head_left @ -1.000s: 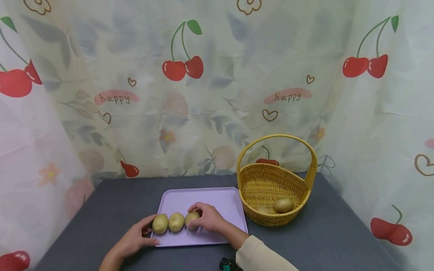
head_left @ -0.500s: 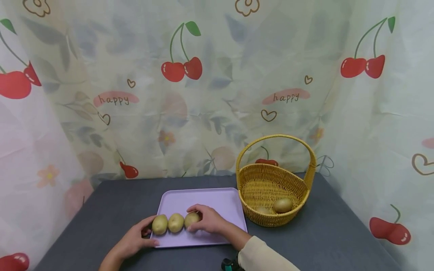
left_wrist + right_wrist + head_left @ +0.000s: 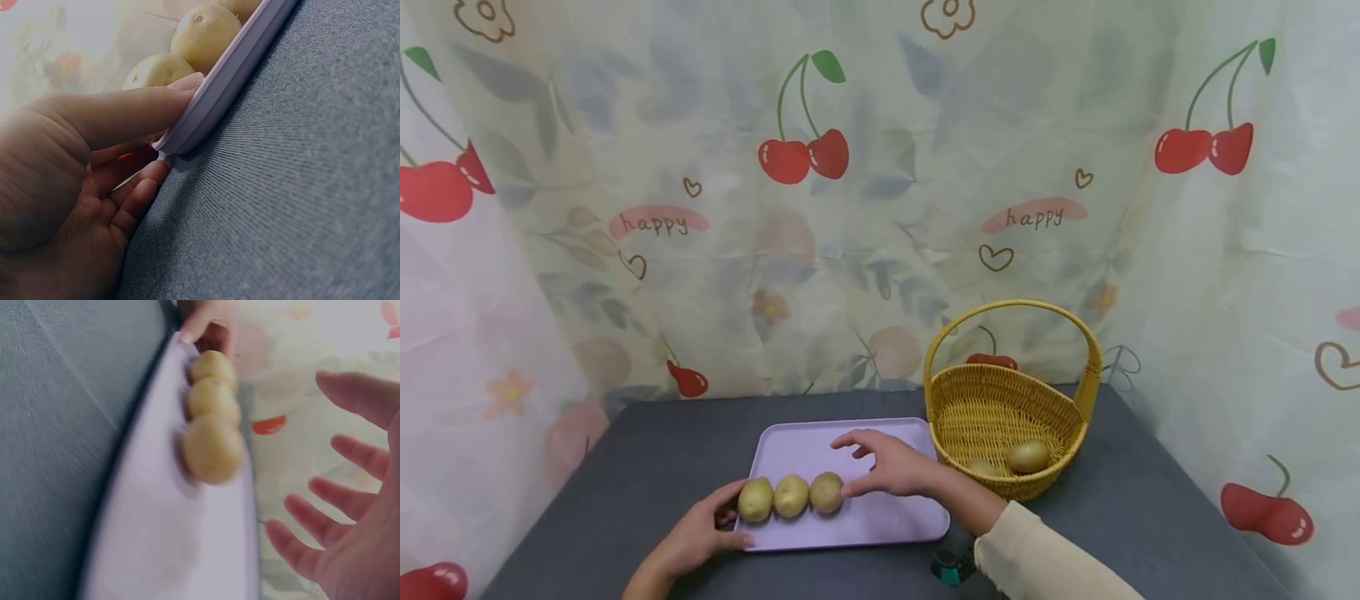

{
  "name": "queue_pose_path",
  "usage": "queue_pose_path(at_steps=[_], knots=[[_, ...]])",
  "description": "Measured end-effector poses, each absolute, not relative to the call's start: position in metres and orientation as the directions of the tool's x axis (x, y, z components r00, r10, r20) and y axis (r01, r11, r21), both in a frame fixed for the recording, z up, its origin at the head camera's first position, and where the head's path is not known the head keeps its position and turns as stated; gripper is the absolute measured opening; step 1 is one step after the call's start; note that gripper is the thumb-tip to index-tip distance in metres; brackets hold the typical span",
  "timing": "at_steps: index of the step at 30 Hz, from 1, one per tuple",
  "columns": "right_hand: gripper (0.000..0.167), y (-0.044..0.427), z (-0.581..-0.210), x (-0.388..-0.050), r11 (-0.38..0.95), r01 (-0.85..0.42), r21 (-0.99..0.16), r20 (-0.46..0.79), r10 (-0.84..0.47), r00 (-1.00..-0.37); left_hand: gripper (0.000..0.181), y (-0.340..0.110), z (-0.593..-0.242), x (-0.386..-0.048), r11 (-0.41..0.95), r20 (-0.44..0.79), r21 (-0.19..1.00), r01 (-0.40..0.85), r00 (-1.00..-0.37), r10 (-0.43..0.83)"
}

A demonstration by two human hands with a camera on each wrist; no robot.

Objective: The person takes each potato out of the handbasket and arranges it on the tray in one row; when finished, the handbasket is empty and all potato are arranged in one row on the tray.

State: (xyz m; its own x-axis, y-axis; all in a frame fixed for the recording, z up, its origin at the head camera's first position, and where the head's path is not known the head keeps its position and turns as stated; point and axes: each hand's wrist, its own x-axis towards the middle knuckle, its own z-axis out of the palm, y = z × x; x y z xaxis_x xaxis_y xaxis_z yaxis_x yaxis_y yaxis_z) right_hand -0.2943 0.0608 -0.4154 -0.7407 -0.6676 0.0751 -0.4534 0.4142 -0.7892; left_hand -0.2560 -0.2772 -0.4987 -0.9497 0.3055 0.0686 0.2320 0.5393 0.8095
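Three potatoes stand in a row on the lilac tray [image 3: 880, 521]: a left one [image 3: 756, 500], a middle one [image 3: 792, 497] and a right one [image 3: 827, 492]. My left hand [image 3: 696, 533] grips the tray's left end; in the left wrist view its thumb [image 3: 134, 112] lies over the rim and the other fingers are at the tray's corner. My right hand [image 3: 898, 467] is over the tray just right of the right potato, fingers spread and holding nothing; the right wrist view shows the hand [image 3: 356, 506] apart from the potatoes.
A wicker basket [image 3: 977, 408] with a tall handle stands right of the tray, holding a potato [image 3: 1027, 457] and another partly hidden one [image 3: 983, 468]. A small black and teal object [image 3: 951, 567] is by the right sleeve. A printed curtain [image 3: 880, 250] surrounds the dark table [image 3: 692, 433].
My right hand has let go of the right potato and moved right, its fingers spreading. That potato stays beside the others. My left hand keeps its place on the tray.
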Motion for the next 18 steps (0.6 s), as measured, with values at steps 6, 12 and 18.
queue_pose_path(at_steps=[6,12,18], knots=[[0.056,0.095,-0.380,-0.294,0.422,-0.451,-0.786,0.005,-0.725,-0.689,0.081,-0.277,-0.499,-0.257,0.528,0.061,0.819,0.226,-0.949,0.311],[0.061,0.128,-0.353,-0.298,0.437,-0.409,-0.801,-0.069,-0.746,-0.662,0.081,-0.276,-0.498,-0.255,0.541,0.051,0.813,0.215,-0.952,0.302],[0.065,0.161,-0.342,-0.306,0.494,-0.394,-0.775,-0.091,-0.704,-0.704,0.082,-0.276,-0.498,-0.255,0.548,0.048,0.810,0.209,-0.955,0.293]])
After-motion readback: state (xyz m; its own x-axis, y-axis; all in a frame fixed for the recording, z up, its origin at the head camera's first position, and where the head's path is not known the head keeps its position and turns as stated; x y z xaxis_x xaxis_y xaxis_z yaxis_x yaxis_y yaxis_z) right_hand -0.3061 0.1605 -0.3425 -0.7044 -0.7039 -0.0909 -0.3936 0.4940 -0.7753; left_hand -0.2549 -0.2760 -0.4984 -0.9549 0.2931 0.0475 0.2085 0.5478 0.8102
